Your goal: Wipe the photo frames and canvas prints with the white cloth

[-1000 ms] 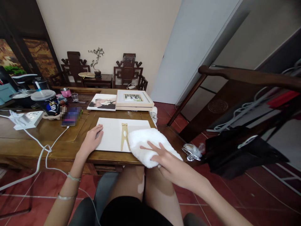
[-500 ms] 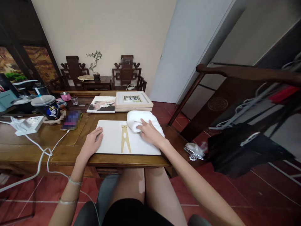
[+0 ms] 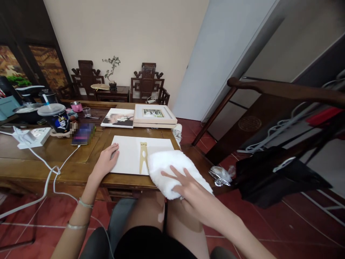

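Note:
A flat white board [image 3: 125, 156] lies near the table's front edge. On it is a tan, cat-headed piece [image 3: 142, 160] with two long legs and an oval opening. My left hand [image 3: 107, 160] rests at the board's left edge, fingers bent over and gripping that side. With fingers spread across it, my right hand [image 3: 188, 189] grips a fluffy white towel [image 3: 164, 163]. The towel covers the board's front right corner and the tip of one leg, and reaches past the table edge above my lap. Part of my right thumb is hidden.
Behind the board sit a framed picture [image 3: 153, 113] and a photo panel [image 3: 118, 118]. To the left are a phone [image 3: 83, 133] on a cable, a lidded cup [image 3: 58, 120] and a power strip [image 3: 35, 137]. A wooden chair [image 3: 248, 124] stands at right.
My right hand has drawn the towel from the board's back right corner toward me, over the front right corner. The towel looks more spread out. My left hand stays at the board's left edge.

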A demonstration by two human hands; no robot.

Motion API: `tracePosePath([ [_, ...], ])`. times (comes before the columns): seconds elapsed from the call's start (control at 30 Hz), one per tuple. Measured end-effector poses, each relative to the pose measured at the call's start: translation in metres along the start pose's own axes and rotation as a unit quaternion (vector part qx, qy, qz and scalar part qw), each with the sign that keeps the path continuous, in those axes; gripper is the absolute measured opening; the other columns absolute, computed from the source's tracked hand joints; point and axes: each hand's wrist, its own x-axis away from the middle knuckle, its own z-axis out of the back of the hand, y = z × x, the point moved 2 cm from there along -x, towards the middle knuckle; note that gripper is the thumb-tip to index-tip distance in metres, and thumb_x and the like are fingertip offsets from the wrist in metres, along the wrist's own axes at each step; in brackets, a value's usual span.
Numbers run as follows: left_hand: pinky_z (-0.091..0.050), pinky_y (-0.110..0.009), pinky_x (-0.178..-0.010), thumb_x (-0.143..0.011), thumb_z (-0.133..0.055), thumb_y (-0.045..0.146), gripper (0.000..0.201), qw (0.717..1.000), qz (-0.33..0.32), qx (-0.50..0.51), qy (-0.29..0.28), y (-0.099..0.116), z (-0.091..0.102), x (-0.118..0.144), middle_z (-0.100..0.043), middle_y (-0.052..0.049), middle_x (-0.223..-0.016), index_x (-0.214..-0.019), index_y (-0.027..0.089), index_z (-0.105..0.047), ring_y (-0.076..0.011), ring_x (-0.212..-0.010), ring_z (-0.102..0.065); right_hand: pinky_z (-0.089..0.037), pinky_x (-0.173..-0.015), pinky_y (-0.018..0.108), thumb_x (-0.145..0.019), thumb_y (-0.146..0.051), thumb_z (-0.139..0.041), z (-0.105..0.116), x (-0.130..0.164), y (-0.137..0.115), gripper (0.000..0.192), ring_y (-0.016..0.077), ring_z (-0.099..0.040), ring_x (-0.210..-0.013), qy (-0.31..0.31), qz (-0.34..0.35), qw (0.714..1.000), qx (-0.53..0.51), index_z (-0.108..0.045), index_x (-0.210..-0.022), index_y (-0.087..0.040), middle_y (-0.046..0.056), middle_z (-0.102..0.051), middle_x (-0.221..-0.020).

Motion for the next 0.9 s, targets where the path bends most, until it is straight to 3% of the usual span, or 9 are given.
tracePosePath([
  [0.13,-0.039,-0.047,-0.116,-0.093,-0.046,0.036,0.041,1.000,-0.001,0.002,-0.002,0.000,0.001,0.000,-0.063,-0.015,-0.135,-0.117,0.013,-0.069,-0.0300,-0.130,-0.056,-0.019,-0.120,0.062,-0.070,0.004,-0.039,0.001,-0.033,0.021,0.050,0.0302,-0.021,-0.151,0.016,-0.023,1.000,0.005,-0.070,-0.103,-0.017,0.009,-0.043,-0.155],
  [0.33,-0.039,-0.046,-0.116,-0.093,-0.046,0.037,0.043,1.000,0.000,-0.007,-0.003,-0.001,0.001,-0.001,-0.064,-0.015,-0.134,-0.118,0.012,-0.069,-0.0288,-0.129,-0.057,-0.021,-0.115,0.064,-0.078,0.002,-0.040,0.008,-0.109,0.064,0.050,0.0333,-0.024,-0.149,0.028,-0.102,0.994,0.039,-0.065,-0.119,-0.010,0.021,-0.055,-0.141],
  [0.43,-0.040,-0.046,-0.115,-0.093,-0.046,0.039,0.044,1.000,-0.004,-0.010,0.000,-0.001,0.002,-0.001,-0.064,-0.016,-0.133,-0.117,0.011,-0.070,-0.0285,-0.129,-0.058,-0.025,-0.112,0.065,-0.080,0.002,-0.039,0.012,-0.135,0.070,0.051,0.0352,-0.028,-0.147,0.043,-0.128,0.989,0.063,-0.063,-0.123,-0.009,0.021,-0.062,-0.132],
  [0.5,-0.040,-0.046,-0.115,-0.093,-0.046,0.040,0.045,1.000,-0.005,-0.013,0.000,-0.001,0.002,-0.001,-0.064,-0.016,-0.133,-0.118,0.012,-0.069,-0.0283,-0.129,-0.058,-0.026,-0.111,0.066,-0.079,0.002,-0.039,0.010,-0.140,0.063,0.052,0.0373,-0.029,-0.145,0.059,-0.140,0.985,0.081,-0.063,-0.123,-0.009,0.020,-0.057,-0.139],
  [0.67,-0.040,-0.046,-0.115,-0.093,-0.045,0.041,0.047,1.000,-0.003,-0.015,-0.004,0.001,0.002,-0.001,-0.064,-0.016,-0.134,-0.118,0.010,-0.069,-0.0285,-0.129,-0.058,-0.025,-0.111,0.069,-0.079,0.000,-0.043,-0.001,-0.108,0.015,0.052,0.0427,-0.023,-0.147,0.046,-0.147,0.981,0.116,-0.063,-0.126,-0.010,0.016,-0.037,-0.158],
  [0.8,-0.040,-0.045,-0.116,-0.093,-0.045,0.040,0.046,1.000,0.002,-0.015,-0.004,0.001,0.001,-0.001,-0.063,-0.016,-0.135,-0.119,0.011,-0.069,-0.0282,-0.129,-0.057,-0.023,-0.114,0.068,-0.079,0.001,-0.042,-0.002,-0.059,-0.020,0.053,0.0437,-0.021,-0.148,-0.011,-0.118,0.988,0.100,-0.066,-0.125,-0.011,0.015,-0.035,-0.159],
  [0.9,-0.039,-0.044,-0.116,-0.093,-0.045,0.039,0.045,1.000,0.001,-0.013,-0.006,0.001,0.001,0.000,-0.063,-0.015,-0.135,-0.119,0.011,-0.069,-0.0278,-0.130,-0.057,-0.024,-0.115,0.067,-0.074,0.003,-0.042,0.005,-0.032,-0.025,0.056,0.0401,-0.019,-0.149,-0.054,-0.085,0.993,0.062,-0.069,-0.120,-0.014,0.012,-0.035,-0.159],
])
